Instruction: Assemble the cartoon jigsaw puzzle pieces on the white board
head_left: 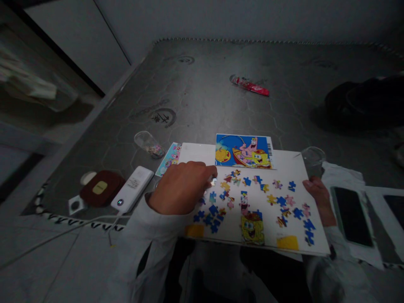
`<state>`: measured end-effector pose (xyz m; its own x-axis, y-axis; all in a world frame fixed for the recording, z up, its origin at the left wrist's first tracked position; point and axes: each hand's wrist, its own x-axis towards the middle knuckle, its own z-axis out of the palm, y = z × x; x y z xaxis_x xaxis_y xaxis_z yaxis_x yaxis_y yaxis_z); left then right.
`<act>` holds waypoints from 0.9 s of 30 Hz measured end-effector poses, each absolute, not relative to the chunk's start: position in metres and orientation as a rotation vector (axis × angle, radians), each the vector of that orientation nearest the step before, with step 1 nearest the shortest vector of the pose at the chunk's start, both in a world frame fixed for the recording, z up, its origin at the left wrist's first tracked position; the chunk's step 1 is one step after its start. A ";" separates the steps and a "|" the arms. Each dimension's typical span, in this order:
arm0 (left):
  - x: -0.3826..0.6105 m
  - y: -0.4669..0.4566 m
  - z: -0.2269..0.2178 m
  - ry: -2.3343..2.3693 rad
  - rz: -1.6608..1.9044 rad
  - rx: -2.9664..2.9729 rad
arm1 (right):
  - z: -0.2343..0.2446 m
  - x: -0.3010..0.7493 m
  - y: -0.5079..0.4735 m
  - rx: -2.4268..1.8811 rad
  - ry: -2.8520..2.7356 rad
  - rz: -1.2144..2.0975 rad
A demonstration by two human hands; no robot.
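Observation:
My left hand (183, 185) is closed above the left part of a white board (230, 229), its fingertips pinching a small pale puzzle piece (213, 182). My right hand (319, 198) grips the board's right edge, thumb on top; a clear plastic cup (313, 158) is just beyond it. Loose puzzle pieces, blue, yellow and pink, lie scattered on the board. Near the front edge, a joined cartoon section (252, 227) shows a yellow square face, with a pink-figured strip (244, 203) above it. The picture card (244, 151) lies along the board's back edge.
Left of the board are a tipped clear cup (150, 145) with pieces inside, a second picture card (169, 159), a white power bank (134, 189) with a cable, and a brown case (102, 188). A phone (352, 215) lies right. A red packet (251, 86) is farther back.

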<state>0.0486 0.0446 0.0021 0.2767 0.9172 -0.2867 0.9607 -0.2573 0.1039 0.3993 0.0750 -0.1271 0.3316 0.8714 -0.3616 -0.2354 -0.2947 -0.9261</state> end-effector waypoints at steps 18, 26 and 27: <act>0.057 0.042 0.006 1.671 -0.250 2.299 | -0.124 0.392 0.071 -1.415 -0.644 1.243; 0.062 0.042 0.003 1.619 -0.284 2.331 | -0.137 0.404 0.074 -1.381 -0.669 1.281; 0.062 0.042 0.003 1.626 -0.272 2.332 | -0.137 0.404 0.074 -1.379 -0.667 1.284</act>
